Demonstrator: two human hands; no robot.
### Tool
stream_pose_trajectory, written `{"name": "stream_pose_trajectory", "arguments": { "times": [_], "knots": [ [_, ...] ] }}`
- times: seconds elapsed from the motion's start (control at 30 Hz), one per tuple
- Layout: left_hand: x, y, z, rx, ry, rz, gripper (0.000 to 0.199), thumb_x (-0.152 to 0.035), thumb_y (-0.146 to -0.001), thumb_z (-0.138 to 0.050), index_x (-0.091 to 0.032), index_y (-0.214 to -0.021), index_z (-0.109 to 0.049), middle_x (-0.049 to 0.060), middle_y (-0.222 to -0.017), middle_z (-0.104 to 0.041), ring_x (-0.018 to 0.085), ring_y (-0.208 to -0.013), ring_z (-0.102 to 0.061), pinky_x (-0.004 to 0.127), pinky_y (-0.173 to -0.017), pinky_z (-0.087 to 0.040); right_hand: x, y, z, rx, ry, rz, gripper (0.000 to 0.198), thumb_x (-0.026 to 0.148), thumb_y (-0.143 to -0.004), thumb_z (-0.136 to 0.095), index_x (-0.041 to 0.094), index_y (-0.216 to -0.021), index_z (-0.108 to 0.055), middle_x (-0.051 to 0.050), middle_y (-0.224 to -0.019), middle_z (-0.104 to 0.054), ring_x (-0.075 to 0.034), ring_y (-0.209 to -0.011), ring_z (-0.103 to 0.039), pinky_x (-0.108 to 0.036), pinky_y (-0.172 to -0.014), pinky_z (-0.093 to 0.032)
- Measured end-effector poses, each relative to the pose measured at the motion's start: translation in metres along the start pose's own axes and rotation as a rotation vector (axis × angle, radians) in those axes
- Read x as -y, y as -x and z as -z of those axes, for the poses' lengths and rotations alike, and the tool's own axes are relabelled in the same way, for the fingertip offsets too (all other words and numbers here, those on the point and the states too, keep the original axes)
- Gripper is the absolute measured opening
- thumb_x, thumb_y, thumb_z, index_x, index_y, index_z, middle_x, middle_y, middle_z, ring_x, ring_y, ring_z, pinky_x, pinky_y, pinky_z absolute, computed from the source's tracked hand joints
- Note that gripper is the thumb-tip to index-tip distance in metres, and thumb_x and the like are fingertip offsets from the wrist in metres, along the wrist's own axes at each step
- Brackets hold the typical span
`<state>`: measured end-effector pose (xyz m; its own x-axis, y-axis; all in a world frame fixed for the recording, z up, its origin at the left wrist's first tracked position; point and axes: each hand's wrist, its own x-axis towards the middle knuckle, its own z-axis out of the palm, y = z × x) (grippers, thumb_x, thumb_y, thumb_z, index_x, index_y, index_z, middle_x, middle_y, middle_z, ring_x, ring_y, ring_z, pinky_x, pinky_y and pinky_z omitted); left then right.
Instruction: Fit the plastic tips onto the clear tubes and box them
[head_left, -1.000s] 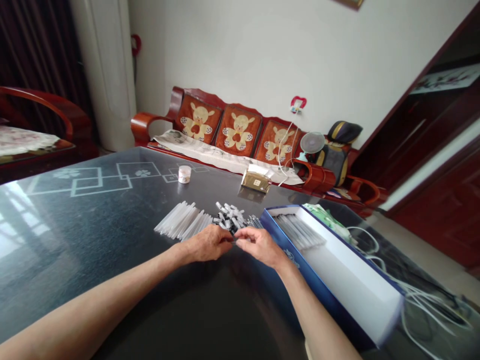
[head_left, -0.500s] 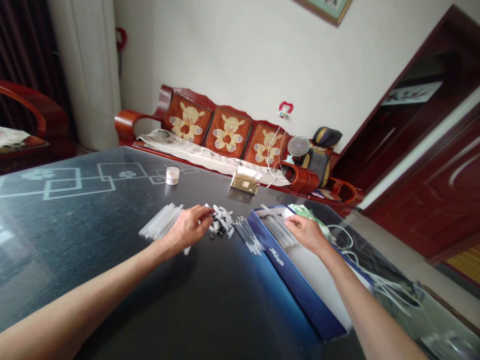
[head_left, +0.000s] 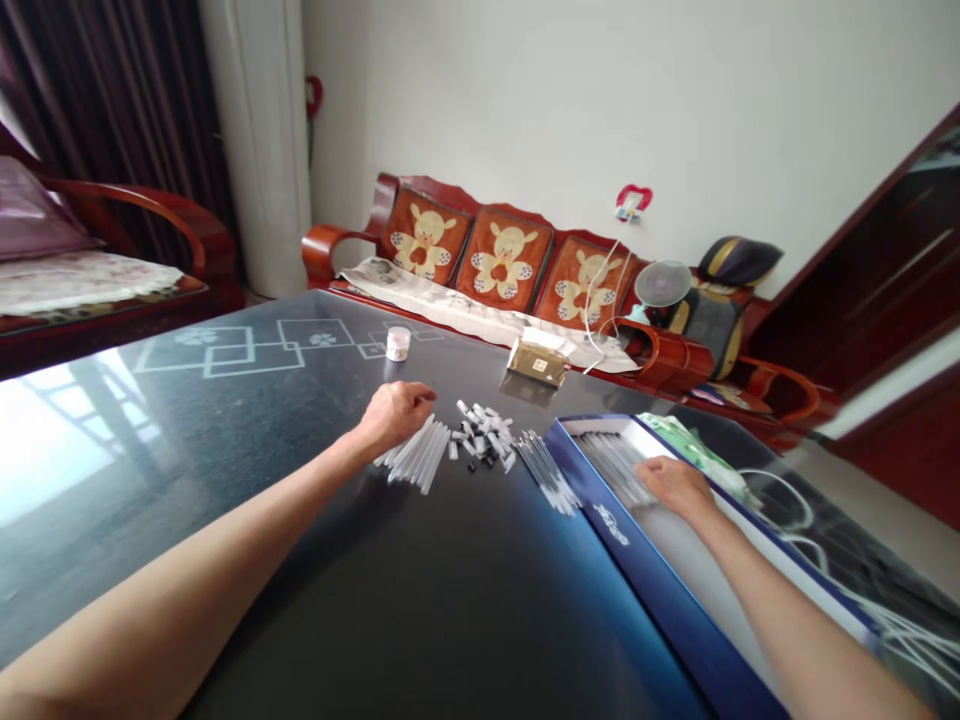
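Note:
My left hand [head_left: 398, 411] is above the far left end of a bundle of clear plastic pen barrels [head_left: 421, 455] on the dark table. Its fingers are curled together; whatever they hold, if anything, is hidden. Just right of the barrels lies a pile of small white and black pen parts [head_left: 484, 436], apparently caps. Beyond it is a row of thin pen refills [head_left: 547, 470]. Inside the long blue box [head_left: 637, 560], my right hand [head_left: 679, 487] has its fingers closed beside a layer of clear pens [head_left: 611, 462]. Its fingertips touch or nearly touch them.
A small white cup [head_left: 398, 344] and a gold tissue box [head_left: 538, 362] stand farther back on the table [head_left: 420, 590]. Right of the blue box lie a green-and-white packet [head_left: 697, 455] and white cables [head_left: 795, 500]. A wooden sofa [head_left: 517, 255] lines the wall.
The view has turned left, so things appear farther right. My left hand has moved left, from beside the small parts to the barrels' far end. My right hand has shifted slightly nearer within the box.

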<state>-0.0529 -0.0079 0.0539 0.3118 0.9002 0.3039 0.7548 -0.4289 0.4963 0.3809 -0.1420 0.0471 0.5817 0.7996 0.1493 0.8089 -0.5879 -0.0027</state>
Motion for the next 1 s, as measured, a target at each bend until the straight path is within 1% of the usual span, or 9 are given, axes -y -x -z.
{"name": "stream_pose_trajectory", "arguments": {
  "times": [0.13,0.2,0.3,0.43,0.57,0.67,0.8,0.9,1.0],
  "knots": [
    [0.0,0.005,-0.01,0.142,-0.251,-0.083,0.031,-0.025,-0.079,-0.049,-0.022,-0.099,-0.073,0.007,-0.093,-0.073,0.021,-0.09,-0.067,0.026,-0.08,-0.05,0.019,0.009,0.017,-0.115,-0.092,0.066,0.029,0.035,-0.077,-0.053,0.019,-0.09,-0.074,-0.009,-0.089,-0.074,-0.024,-0.083,-0.068,-0.03,-0.071,-0.048],
    [-0.002,0.009,-0.013,0.178,-0.306,-0.11,0.03,-0.024,-0.08,-0.049,-0.02,-0.098,-0.072,0.01,-0.096,-0.072,0.022,-0.093,-0.067,0.027,-0.08,-0.05,0.042,0.023,0.026,-0.185,-0.189,0.159,0.028,0.031,-0.076,-0.052,0.02,-0.09,-0.073,-0.007,-0.089,-0.074,-0.022,-0.082,-0.067,-0.029,-0.073,-0.048],
    [-0.009,0.017,-0.018,0.2,-0.284,-0.188,0.027,-0.022,-0.082,-0.048,-0.017,-0.094,-0.071,0.012,-0.093,-0.07,0.022,-0.089,-0.067,0.028,-0.078,-0.05,0.092,0.057,0.029,-0.246,-0.385,0.384,0.026,0.031,-0.078,-0.051,0.021,-0.091,-0.071,-0.006,-0.091,-0.072,-0.019,-0.077,-0.066,-0.028,-0.073,-0.048],
    [-0.022,0.03,-0.026,0.222,-0.309,-0.322,0.027,-0.026,-0.086,-0.047,-0.014,-0.09,-0.07,0.015,-0.095,-0.067,0.026,-0.087,-0.066,0.033,-0.073,-0.051,0.161,0.101,0.008,-0.197,-0.554,0.616,0.022,0.024,-0.081,-0.049,0.021,-0.086,-0.07,-0.005,-0.084,-0.069,-0.017,-0.074,-0.063,-0.027,-0.074,-0.048],
    [-0.028,0.037,-0.032,0.243,-0.396,-0.348,0.028,-0.026,-0.087,-0.046,-0.011,-0.091,-0.07,0.018,-0.096,-0.065,0.031,-0.091,-0.065,0.037,-0.072,-0.053,0.203,0.12,-0.026,-0.178,-0.636,0.685,0.023,0.017,-0.083,-0.047,0.021,-0.093,-0.068,-0.005,-0.09,-0.067,-0.017,-0.079,-0.063,-0.029,-0.077,-0.048],
    [-0.029,0.038,-0.035,0.266,-0.399,-0.346,0.028,-0.023,-0.087,-0.046,-0.01,-0.091,-0.07,0.019,-0.092,-0.066,0.029,-0.088,-0.066,0.038,-0.074,-0.054,0.213,0.123,-0.041,-0.163,-0.647,0.68,0.025,0.017,-0.085,-0.047,0.019,-0.102,-0.065,-0.008,-0.095,-0.064,-0.018,-0.082,-0.063,-0.029,-0.077,-0.05],
    [-0.033,0.037,-0.031,0.346,-0.408,-0.355,0.027,-0.016,-0.083,-0.046,-0.01,-0.088,-0.072,0.018,-0.085,-0.069,0.028,-0.082,-0.067,0.036,-0.071,-0.054,0.211,0.125,-0.044,-0.154,-0.602,0.722,0.029,0.013,-0.083,-0.046,0.019,-0.105,-0.064,-0.008,-0.097,-0.062,-0.019,-0.089,-0.062,-0.03,-0.082,-0.049],
    [-0.031,0.034,-0.022,0.387,-0.351,-0.426,0.029,-0.015,-0.079,-0.047,-0.016,-0.088,-0.073,0.012,-0.082,-0.071,0.026,-0.081,-0.067,0.034,-0.07,-0.053,0.21,0.126,-0.044,-0.17,-0.594,0.719,0.031,0.008,-0.08,-0.044,0.018,-0.1,-0.065,-0.008,-0.096,-0.062,-0.019,-0.09,-0.062,-0.03,-0.084,-0.049],
    [-0.027,0.033,-0.014,0.384,-0.285,-0.517,0.036,-0.011,-0.074,-0.049,-0.024,-0.097,-0.073,0.007,-0.087,-0.072,0.023,-0.083,-0.067,0.029,-0.072,-0.051,0.211,0.125,-0.045,-0.186,-0.638,0.684,0.033,0.005,-0.075,-0.044,0.018,-0.098,-0.065,-0.008,-0.096,-0.063,-0.019,-0.088,-0.062,-0.03,-0.083,-0.049]
  ]
}}
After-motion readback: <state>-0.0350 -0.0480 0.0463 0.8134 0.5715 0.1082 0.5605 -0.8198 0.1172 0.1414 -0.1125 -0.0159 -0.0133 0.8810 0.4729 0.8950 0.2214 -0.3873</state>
